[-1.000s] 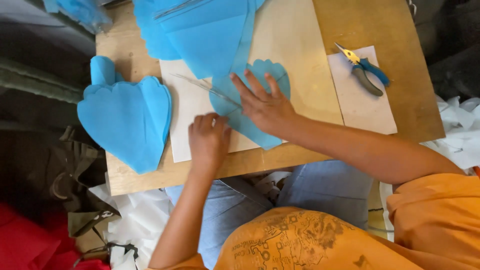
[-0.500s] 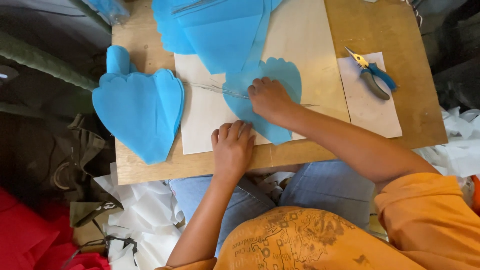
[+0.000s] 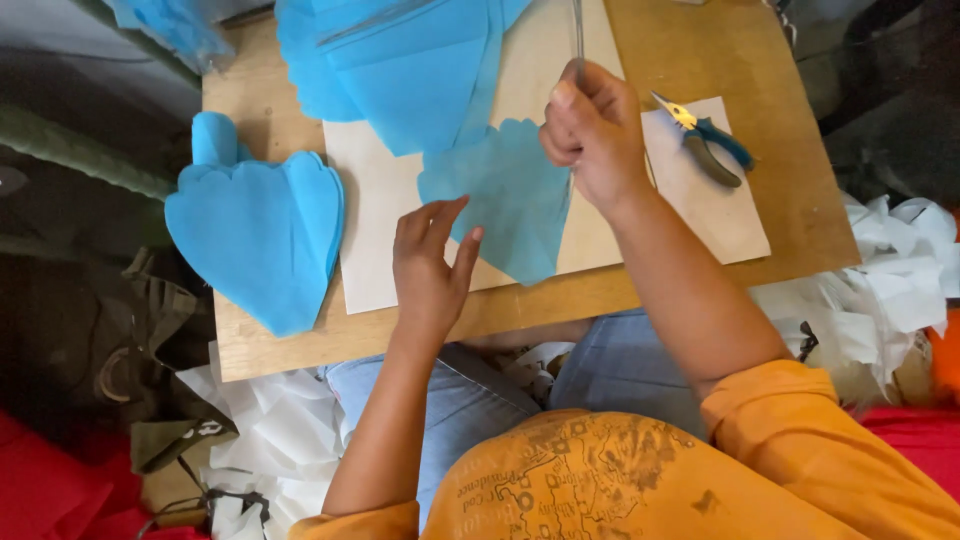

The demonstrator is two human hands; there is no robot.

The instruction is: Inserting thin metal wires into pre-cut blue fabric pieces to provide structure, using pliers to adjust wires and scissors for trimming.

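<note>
My right hand (image 3: 595, 130) is raised over the wooden table (image 3: 790, 120), fist closed on a thin metal wire (image 3: 578, 30) that runs toward the table's far edge. Just below and left of it lies a blue scalloped tissue-paper petal (image 3: 505, 205) on a white card sheet (image 3: 375, 215). My left hand (image 3: 430, 260) is open, fingers spread, its fingertips touching the petal's left edge.
A stack of blue paper petals (image 3: 255, 235) and a blue paper roll (image 3: 212, 140) sit at the table's left. Large blue tissue sheets (image 3: 400, 60) cover the far side. Blue-handled pliers (image 3: 705, 140) lie on another white sheet at right. Crumpled white paper (image 3: 900, 270) lies off the table's right edge.
My right hand left the petal, closed on the wire and rose toward the far side. My left hand opened from a fist and moved up to the petal's edge.
</note>
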